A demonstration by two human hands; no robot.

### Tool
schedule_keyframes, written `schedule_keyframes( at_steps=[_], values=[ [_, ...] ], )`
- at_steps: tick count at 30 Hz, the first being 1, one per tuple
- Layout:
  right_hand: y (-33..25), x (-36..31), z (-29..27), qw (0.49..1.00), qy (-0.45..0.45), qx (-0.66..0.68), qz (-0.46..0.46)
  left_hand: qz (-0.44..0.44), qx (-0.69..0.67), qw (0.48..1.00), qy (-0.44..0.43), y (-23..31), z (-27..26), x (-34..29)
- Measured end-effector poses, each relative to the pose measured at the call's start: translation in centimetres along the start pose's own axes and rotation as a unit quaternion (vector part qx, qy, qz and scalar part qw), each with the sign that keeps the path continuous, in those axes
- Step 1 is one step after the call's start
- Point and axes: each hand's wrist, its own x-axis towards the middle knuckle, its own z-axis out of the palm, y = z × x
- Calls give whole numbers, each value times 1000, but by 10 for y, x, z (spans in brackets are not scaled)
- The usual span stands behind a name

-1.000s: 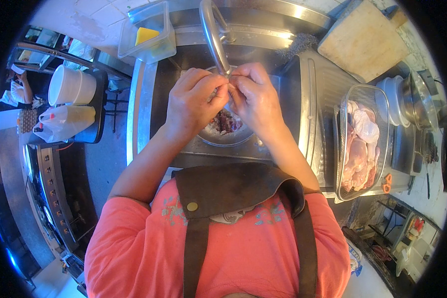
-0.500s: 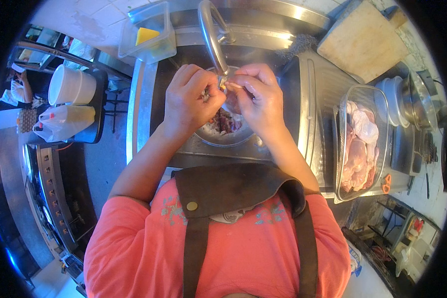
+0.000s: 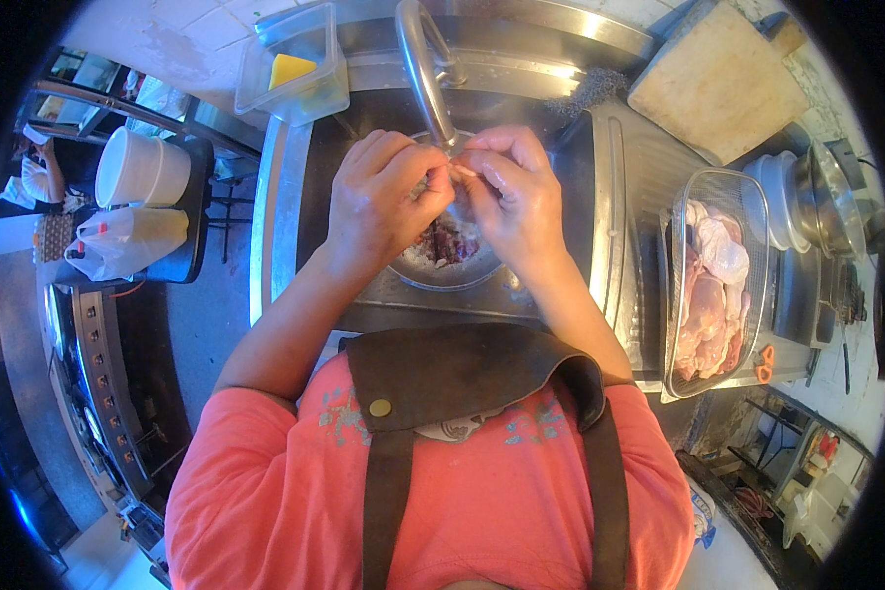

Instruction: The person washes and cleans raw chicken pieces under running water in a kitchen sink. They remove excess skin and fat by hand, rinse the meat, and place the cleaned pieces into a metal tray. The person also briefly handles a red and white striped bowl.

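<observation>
My left hand [image 3: 388, 189] and my right hand [image 3: 511, 187] meet just below the mouth of the curved metal faucet [image 3: 425, 74]. Thumbs and fingers of both are closed in a pinch around a small pale, fleshy piece [image 3: 456, 171], mostly covered by the fingertips; its exact kind cannot be made out. Beneath them, in the steel sink [image 3: 364, 300], sits a round metal bowl [image 3: 447, 283] containing dark red and whitish scraps [image 3: 449, 244] that look like raw meat trimmings. My hands hide the bowl's far part.
On the drainboard at right stands a wire-mesh basket [image 3: 671, 339] of raw chicken pieces [image 3: 706, 305], near orange-handled scissors [image 3: 765, 364]. Stacked bowls [image 3: 782, 202] and a cutting board [image 3: 718, 84] lie beyond. A clear plastic tub [image 3: 320, 98] with a yellow sponge [image 3: 290, 69] occupies the sink's far-left corner.
Both hands' fingertips have come closer together, and the left hand has shifted slightly right. Yellowish bits visible between them before are now covered.
</observation>
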Motion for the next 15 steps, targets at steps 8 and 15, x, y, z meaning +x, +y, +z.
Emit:
schedule_keyframes(
  at_steps=[8,15],
  values=[
    [-4,1,1,1000,-7,15,2,37,23,999,27,-3,4,1],
    [-1,-2,0,986,-1,110,129,-8,-1,1000,1,-9,-7,-2]
  ],
)
